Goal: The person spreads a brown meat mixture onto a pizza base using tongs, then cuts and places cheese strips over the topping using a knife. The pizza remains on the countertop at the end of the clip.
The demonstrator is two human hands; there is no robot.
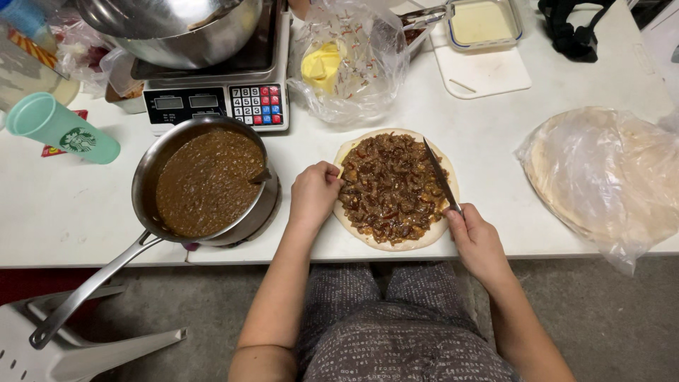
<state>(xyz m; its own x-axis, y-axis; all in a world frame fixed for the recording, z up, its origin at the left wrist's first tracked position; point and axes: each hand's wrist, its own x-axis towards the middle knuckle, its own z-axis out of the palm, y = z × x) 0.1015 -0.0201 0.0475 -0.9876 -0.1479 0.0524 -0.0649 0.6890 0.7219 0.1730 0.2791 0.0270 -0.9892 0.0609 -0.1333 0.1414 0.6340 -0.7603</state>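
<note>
Flatbread (396, 244) steadied, apparently, by left hand (313, 192); right hand (475, 237) grips knife (440, 173)

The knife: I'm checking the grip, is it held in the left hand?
No, the right hand holds the knife over the topped flatbread, while the left hand rests on its edge.

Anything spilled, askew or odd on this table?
One thing: the green cup lies tipped on its side at the left of the white table, with no spill visible. The saucepan handle overhangs the table edge. The left hand touches the topped flatbread; the right hand holds a knife over it.
</note>
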